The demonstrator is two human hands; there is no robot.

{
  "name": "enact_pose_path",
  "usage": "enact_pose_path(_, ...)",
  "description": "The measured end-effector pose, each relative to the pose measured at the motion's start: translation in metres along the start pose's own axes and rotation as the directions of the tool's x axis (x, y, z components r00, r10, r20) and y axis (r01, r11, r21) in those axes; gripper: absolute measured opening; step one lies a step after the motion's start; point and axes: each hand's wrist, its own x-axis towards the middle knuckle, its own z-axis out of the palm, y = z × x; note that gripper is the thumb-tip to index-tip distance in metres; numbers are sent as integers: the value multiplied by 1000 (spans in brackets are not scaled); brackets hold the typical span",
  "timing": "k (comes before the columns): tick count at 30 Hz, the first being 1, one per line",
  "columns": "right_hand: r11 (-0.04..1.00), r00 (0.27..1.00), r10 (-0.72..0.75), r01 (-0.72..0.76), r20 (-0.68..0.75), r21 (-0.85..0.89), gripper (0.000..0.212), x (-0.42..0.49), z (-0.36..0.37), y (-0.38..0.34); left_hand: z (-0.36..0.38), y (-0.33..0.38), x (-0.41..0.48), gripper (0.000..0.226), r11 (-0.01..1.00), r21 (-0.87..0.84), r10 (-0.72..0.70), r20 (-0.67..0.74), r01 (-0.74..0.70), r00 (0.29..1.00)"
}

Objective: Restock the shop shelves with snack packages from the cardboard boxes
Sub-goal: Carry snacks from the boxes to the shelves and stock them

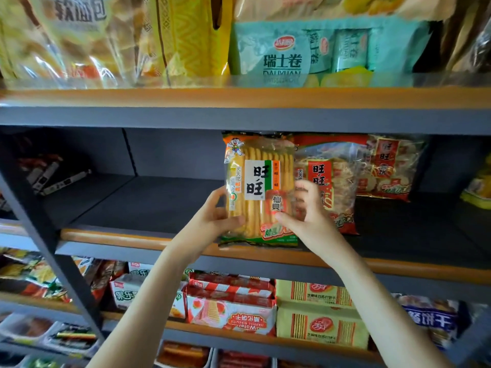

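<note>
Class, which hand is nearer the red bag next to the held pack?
Right. The right hand is beside the red bag; the left hand is on the far side of the yellow pack.

A single head-worn wide-angle camera faces the shelving (34, 208) straight on from close, tilted slightly down, centring the cracker pack (261, 189) at the middle shelf's (119, 236) front edge, with the upper shelf (239, 98) above and the lower shelf (172, 326) below.

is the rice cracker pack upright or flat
Upright: the rice cracker pack stands on its bottom edge on the shelf, left hand and right hand gripping its sides.
</note>
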Motion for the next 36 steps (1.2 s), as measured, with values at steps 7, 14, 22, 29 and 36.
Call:
enact_pose_path(7, 694, 914, -405, 307, -1, -652, 67, 38, 48, -6, -36, -12, 55, 48, 994, 99, -27, -160, 43, 987)
enact_pose_path(14, 677, 980, 47, 112, 195, -728, 67, 92, 98, -10, -65, -26, 130, 56, 922, 379, -62, -55, 79, 997)
enact_pose_path(22, 636, 936, 338, -149, 100, -757, 68, 135, 117, 9, -67, -37, 188, 63, 628, 778, -1, -28, 23, 1000)
enact_pose_path(29, 626, 884, 462, -271, 67, -731, 82, 159, 115, 23, -69, -51, 215, 85, 176, 966, 226, 150, -192, 963)
enact_pose_path(36, 634, 864, 496, -292, 86, -716, 81, 167, 112, 26, -87, -63, 229, 91, -380, 876, 311, 424, -297, 851)
